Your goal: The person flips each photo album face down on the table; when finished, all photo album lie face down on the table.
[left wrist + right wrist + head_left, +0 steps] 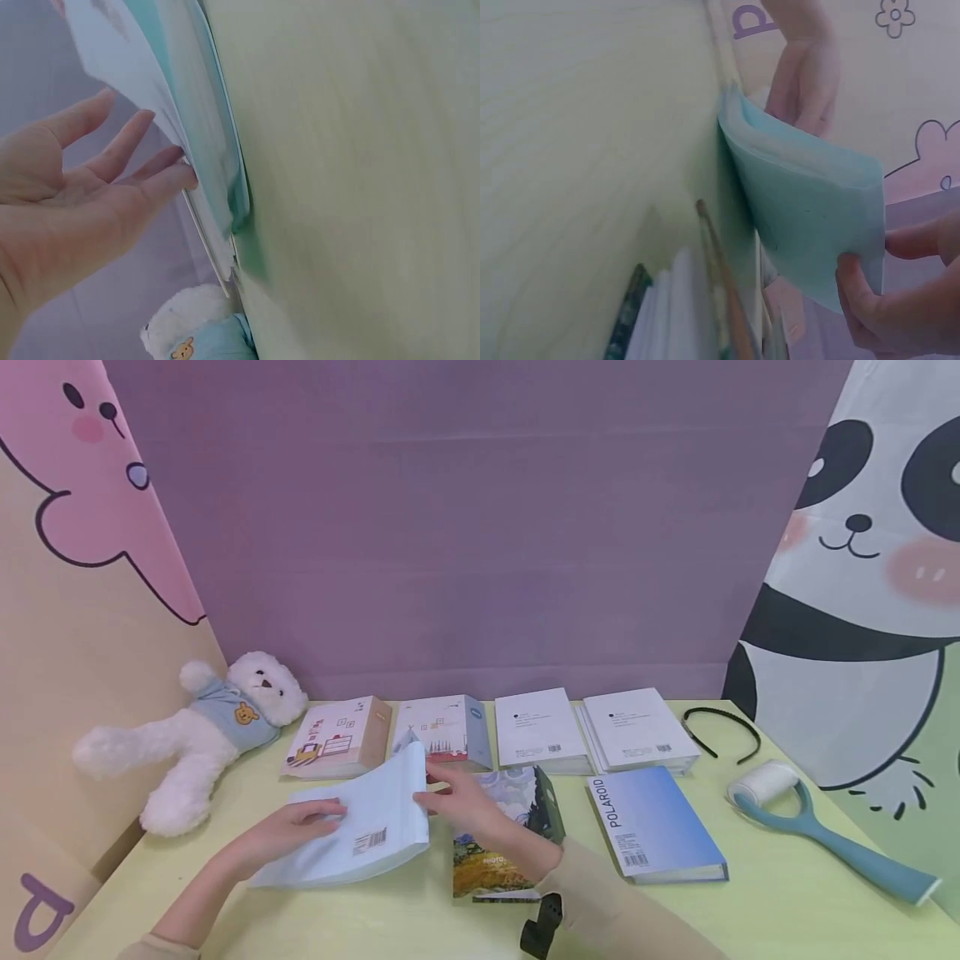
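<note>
A pale blue photo album [386, 806] with a barcode on its cover lies tilted at the front left of the table in the head view, its spine side lifted. My right hand [468, 810] pinches that raised spine edge between thumb and fingers, as the right wrist view also shows on the album [810, 217]. On the album's left part rests my left hand [288, 835]; its fingers [139, 139] touch the cover loosely. Partly under my right forearm lies a photo album with a painted landscape cover [487, 872].
Behind stand two illustrated albums [341, 735] [442, 731] and two white albums [540, 727] [637, 727]. At right are a blue POLAROID album [660, 822], a black headband [723, 714] and a lint roller [832, 835]. A white teddy bear [225, 718] lies at left.
</note>
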`<action>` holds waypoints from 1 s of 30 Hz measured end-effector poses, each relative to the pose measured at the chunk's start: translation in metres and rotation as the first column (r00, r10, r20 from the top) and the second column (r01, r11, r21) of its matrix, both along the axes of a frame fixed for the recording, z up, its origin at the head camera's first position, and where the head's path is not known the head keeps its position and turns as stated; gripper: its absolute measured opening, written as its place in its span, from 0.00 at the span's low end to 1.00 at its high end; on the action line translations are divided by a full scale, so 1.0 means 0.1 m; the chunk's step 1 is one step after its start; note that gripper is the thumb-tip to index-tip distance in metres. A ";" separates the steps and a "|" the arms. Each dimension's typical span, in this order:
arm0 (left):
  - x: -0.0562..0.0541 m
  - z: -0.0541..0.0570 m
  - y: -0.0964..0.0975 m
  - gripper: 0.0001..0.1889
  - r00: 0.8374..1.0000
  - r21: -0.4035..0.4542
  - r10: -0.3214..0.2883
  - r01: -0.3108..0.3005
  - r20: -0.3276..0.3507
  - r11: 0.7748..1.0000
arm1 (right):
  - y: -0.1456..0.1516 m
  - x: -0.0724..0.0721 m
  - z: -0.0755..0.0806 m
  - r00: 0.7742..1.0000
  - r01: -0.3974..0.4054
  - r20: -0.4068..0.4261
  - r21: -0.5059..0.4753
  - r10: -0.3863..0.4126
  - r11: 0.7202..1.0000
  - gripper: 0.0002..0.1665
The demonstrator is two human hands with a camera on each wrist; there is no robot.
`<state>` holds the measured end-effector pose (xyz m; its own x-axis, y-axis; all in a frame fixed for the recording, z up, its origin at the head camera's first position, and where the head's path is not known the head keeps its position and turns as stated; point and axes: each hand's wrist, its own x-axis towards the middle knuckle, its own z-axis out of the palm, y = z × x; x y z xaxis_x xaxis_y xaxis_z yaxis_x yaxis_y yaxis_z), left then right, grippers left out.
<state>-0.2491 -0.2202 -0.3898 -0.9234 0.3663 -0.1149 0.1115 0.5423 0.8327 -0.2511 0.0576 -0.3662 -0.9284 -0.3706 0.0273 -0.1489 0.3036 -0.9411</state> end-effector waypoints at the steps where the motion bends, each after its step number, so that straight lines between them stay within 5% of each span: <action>1: 0.00 0.00 -0.01 0.23 1.000 -0.007 0.000 0.000 0.000 1.000 | 0.00 0.00 -0.02 1.000 0.002 0.010 0.024 -0.002 1.000 0.35; 9: -0.04 -0.01 -0.09 0.22 0.999 -0.089 -0.029 0.025 -0.045 0.996 | -0.07 -0.01 -0.14 1.000 -0.010 0.000 0.152 0.010 0.988 0.33; 15: -0.04 -0.01 -0.10 0.23 0.998 -0.102 -0.060 0.056 -0.035 0.993 | -0.08 0.04 -0.16 0.997 -0.043 0.075 0.195 0.029 0.980 0.34; 22: -0.03 0.00 -0.08 0.26 0.996 -0.115 -0.089 0.087 -0.016 0.990 | -0.04 0.07 -0.19 0.992 -0.104 0.100 0.330 0.075 0.938 0.38; 30: -0.05 0.00 -0.08 0.25 0.995 -0.136 -0.089 0.084 -0.035 0.987 | -0.05 0.06 -0.24 0.990 -0.121 0.106 0.355 0.089 0.927 0.43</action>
<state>-0.2543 -0.2285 -0.3894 -0.8938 0.4288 -0.1314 0.1952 0.6359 0.7467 -0.2450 0.0528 -0.3900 -0.8764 -0.4358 -0.2048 -0.1209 0.6109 -0.7824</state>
